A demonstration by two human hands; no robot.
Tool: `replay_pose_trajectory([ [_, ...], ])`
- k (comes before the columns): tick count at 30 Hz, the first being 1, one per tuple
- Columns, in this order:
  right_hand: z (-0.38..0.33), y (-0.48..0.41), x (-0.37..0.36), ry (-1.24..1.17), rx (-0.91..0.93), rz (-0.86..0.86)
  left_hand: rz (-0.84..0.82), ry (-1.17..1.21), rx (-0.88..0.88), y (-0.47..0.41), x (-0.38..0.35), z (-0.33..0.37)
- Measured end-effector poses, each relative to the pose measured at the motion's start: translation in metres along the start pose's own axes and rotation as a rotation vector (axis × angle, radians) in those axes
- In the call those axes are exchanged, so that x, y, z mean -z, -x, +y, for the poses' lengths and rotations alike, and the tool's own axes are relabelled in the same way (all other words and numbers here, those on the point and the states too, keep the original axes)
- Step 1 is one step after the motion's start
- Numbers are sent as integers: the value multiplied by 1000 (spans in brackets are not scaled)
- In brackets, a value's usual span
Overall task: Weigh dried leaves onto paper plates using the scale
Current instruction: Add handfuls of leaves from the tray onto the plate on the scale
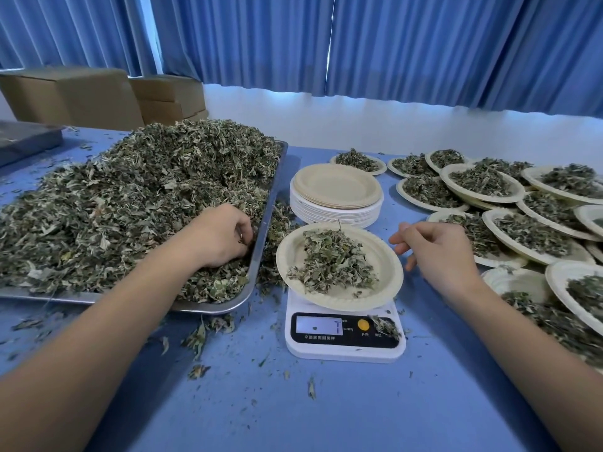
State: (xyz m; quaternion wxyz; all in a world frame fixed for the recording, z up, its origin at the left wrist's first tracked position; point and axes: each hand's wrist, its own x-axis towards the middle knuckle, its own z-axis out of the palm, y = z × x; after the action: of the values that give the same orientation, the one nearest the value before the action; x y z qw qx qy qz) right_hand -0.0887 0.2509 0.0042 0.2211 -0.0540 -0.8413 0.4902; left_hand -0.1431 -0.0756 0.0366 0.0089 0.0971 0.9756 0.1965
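Across the broad rectangular steel tray heaped with grey-green dried leaves, my left hand curls round a tuft at its near right corner, while a leaf-piled round cream paper plate sits on the white digital scale and my right hand hovers beside it, fingers loosely spread.

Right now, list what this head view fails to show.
All in the head view:
Scale display: only a 7 reads clearly; a dark fleck covers part.
Left hand: fingertips buried in the dried leaves on the tray; grip unclear.
Filled plates: overlapping and cut off by the right edge; count unknown.
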Motion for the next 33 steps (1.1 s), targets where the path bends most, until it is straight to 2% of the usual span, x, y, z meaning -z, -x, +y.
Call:
replay_pose_trajectory([
  [7,-2,-1,1,-14,-15,-33,55,54,-16,-1,0,-2],
  [11,-7,1,5,-47,-31,-146,276,185,-28,1,0,5],
  [14,-12,3,6,-74,-29,-200,342,193,-61,4,-2,13],
  [18,-19,7,7,-81,-48,-255,197,229,-166,11,-6,25],
  [24,-19,7,6,-84,-96,-259,25,202,-162,15,-7,37],
  [27,-21,4,9,-145,-144,-232,33,252,-166,16,-9,44],
  [30,-21,-6,18,-221,-213,-201,55,446,-140,8,-4,53],
  [33,-18,-21,31,-261,-290,-244,49,511,-117,-11,2,73],
])
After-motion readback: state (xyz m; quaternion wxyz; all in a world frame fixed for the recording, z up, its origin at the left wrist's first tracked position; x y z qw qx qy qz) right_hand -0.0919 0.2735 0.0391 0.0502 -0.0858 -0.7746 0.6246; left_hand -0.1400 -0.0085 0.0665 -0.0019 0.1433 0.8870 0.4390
